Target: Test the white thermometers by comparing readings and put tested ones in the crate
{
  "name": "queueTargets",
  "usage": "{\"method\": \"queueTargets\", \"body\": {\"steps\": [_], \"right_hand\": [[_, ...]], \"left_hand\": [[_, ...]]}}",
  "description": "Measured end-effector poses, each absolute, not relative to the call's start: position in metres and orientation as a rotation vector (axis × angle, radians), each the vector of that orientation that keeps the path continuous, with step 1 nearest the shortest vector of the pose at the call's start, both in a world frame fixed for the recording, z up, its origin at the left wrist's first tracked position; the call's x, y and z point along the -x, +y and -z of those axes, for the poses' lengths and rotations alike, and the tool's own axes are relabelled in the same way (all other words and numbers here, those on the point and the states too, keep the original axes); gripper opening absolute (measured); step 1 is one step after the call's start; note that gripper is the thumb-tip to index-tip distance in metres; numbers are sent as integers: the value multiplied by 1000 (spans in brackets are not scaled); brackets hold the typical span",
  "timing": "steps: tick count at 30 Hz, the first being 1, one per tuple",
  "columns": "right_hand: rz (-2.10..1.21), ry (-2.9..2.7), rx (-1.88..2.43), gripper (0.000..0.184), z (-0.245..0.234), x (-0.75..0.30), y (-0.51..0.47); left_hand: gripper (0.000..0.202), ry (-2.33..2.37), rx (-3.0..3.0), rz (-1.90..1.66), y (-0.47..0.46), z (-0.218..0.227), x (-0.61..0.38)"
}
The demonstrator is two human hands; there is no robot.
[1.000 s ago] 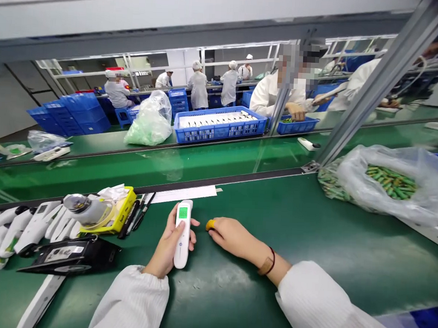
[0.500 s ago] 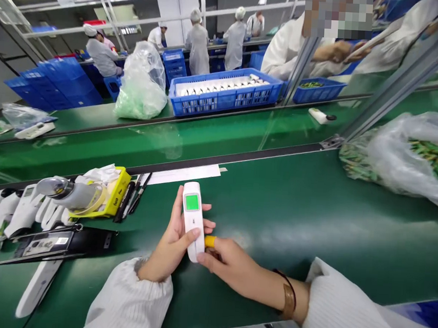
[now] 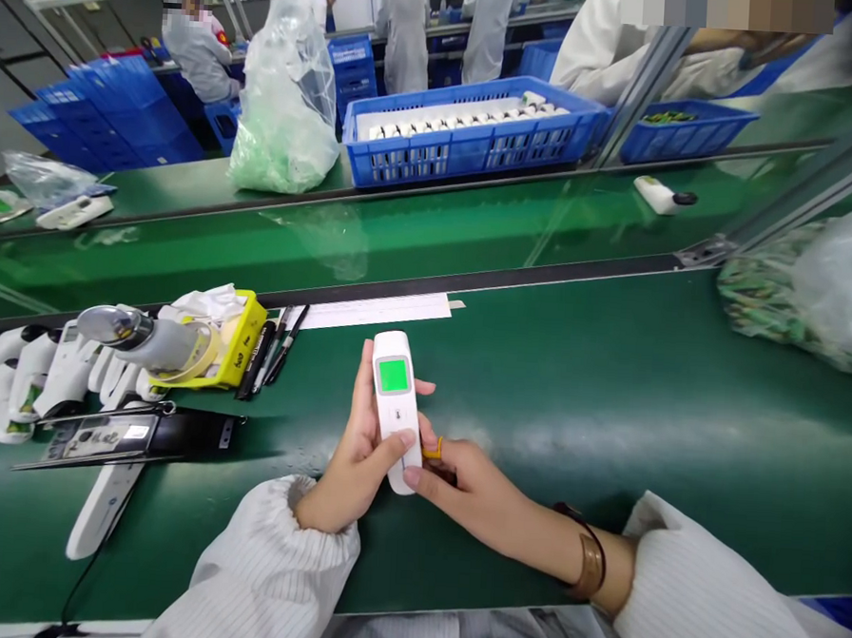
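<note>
My left hand (image 3: 354, 449) is wrapped round a white handheld thermometer (image 3: 395, 405) with a lit green screen, thumb across its front. My right hand (image 3: 464, 492) pinches the thermometer's lower end with its fingertips; one finger wears a yellow finger cot (image 3: 432, 448). Both hands hover just above the green bench mat (image 3: 607, 414), near its front edge.
To the left lie several white thermometers (image 3: 30, 379), a yellow box (image 3: 243, 347) with a metal-capped tool, pens (image 3: 274, 349) and a black tray (image 3: 127, 437). A bag of green parts (image 3: 805, 291) sits right. Beyond the conveyor stand a blue crate (image 3: 471, 131), a plastic bag (image 3: 287, 102) and other workers.
My right hand has moved from the mat onto the thermometer's lower end. The view has tilted down, and both hands with the thermometer sit slightly nearer to me.
</note>
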State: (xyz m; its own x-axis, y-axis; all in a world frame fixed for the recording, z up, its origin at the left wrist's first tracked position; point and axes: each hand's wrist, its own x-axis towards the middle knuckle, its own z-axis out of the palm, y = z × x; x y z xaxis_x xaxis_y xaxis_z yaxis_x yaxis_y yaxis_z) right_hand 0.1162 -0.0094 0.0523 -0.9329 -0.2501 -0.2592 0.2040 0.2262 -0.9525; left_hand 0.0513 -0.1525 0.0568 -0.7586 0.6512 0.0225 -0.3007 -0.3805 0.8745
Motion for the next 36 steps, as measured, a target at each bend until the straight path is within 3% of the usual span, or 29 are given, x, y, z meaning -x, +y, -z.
{"method": "queueTargets", "body": {"steps": [15,24,36], "right_hand": [[1777,2113,13,37,-51,-115,-7],[2006,2001,-9,43,-50,-113,-7],[2049,2057,-14,44,-42,-110,-9]], "left_hand": [[77,1227,-532,-2135,-156,-58,-47],[83,1106,-471,-2098,-156,-66,-49],[83,995,-374,-2141,-154,-65,-48]]}}
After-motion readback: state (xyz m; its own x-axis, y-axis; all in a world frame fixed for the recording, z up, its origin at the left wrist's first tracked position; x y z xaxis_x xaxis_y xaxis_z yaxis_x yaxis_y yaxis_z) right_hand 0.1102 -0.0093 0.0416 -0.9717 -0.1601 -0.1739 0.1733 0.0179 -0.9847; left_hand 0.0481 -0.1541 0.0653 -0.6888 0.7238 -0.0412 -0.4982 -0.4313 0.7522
